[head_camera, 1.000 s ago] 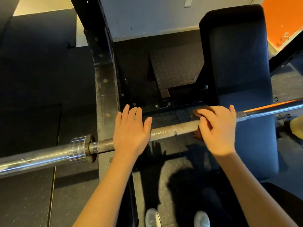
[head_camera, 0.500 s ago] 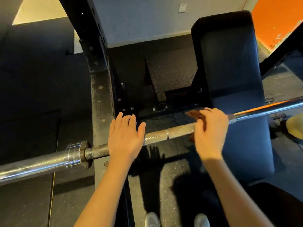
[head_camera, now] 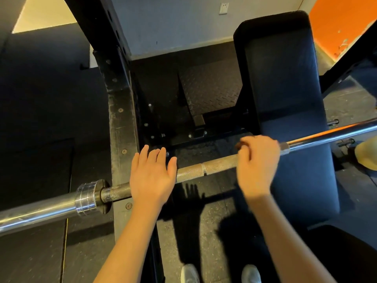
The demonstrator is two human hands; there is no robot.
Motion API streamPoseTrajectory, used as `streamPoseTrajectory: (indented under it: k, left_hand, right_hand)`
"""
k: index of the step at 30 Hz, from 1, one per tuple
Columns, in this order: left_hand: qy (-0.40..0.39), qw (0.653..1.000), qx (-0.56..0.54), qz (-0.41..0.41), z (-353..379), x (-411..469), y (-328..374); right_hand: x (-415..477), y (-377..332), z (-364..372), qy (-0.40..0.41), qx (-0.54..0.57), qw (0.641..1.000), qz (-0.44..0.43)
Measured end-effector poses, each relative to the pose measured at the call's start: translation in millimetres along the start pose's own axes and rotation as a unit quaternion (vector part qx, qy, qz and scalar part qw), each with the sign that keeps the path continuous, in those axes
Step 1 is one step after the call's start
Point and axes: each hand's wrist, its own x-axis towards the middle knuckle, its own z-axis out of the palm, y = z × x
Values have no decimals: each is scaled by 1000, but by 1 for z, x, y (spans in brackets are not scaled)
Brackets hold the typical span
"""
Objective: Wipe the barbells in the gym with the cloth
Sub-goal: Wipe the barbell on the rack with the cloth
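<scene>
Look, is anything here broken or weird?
Nothing is broken or spilled. The rack upright has scuffed, worn black paint. The barbell looks dull and brownish along its knurled grip, beside its shiny sleeve. The orange wall has a few chipped spots.

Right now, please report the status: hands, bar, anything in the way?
Left hand flat on bar, open. Right hand grips cloth on bar. Nothing on bar between hands; rack post beside left hand.
</scene>
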Motion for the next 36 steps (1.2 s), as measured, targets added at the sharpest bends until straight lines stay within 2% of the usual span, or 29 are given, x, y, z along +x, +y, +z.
streamPoseTrajectory:
  k: [3,5,7,9,12,14,16,18,20,21,24,27,28,30,33,34,36]
  left_hand:
    - [-1,1000,2,0,0,-3,0]
    - [-2,1000,3,0,1,-6,0]
    - [-2,1000,5,1,1,-8,0]
    - [3,1000,7,1,1,-10,1]
    - [17,1000,12,0,3,-13,3]
    - [25,1000,13,-3,5,-15,3]
    - [25,1000,15,-5,6,-16,3]
    - [19,1000,17,-4,4,-18,4]
    - [0,1000,19,0,3,-19,3]
    - [-10,1000,18,7,2,-18,1]
    - [-49,999,-8,22,-1,-12,-5]
    - [-59,998,-17,16,-3,-6,-6]
    - [-51,999,-8,16,-2,-6,-6]
    - [-36,999,2,16,-1,-9,-4]
    - [-22,1000,4,12,2,-14,-4]
    - [-15,1000,6,12,2,-17,-3]
    - [3,1000,11,13,3,-20,-3]
  right_hand:
    - [-18,-11,3,-83,25,985,-150]
    - [2,9,-14,-143,17,968,-207]
    - [25,38,-29,-122,-8,978,-171]
    - [36,61,-42,-47,-13,996,-68]
    - [22,50,-34,25,-23,999,29]
    - [5,17,-18,-8,-19,1000,7]
    - [-16,-9,-9,-82,9,994,-73]
    - [-17,-7,-16,-138,28,980,-144]
    - [4,9,-31,-177,-3,971,-163]
    - [13,19,-38,-170,-15,974,-151]
    - [27,39,-45,-83,-9,995,-52]
    - [9,16,-24,-22,-22,999,14]
    - [1,2,-15,-35,-23,999,-1]
    - [-17,-17,-4,-105,-8,991,-83]
    - [-8,3,-17,-185,19,962,-199]
    - [2,17,-27,-192,16,962,-193]
    - [18,36,-48,-160,17,981,-107]
